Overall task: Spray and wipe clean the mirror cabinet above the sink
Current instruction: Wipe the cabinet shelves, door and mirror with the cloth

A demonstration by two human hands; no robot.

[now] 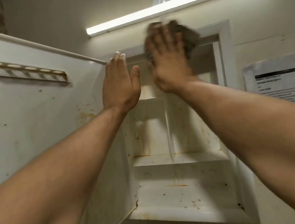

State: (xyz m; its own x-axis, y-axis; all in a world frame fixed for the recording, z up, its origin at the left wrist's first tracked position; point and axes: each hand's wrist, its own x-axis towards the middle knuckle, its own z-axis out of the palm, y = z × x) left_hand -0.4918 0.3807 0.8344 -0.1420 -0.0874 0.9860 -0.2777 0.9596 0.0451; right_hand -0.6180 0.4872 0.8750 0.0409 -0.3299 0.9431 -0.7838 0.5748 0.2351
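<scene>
Reaching up, the left hand lies flat and spread against the door edge; the right hand, blurred, presses a cloth on the cabinet top frame. Hard rubbing could swing the door or drop the cloth. Far right, the notice is unreadable.
</scene>
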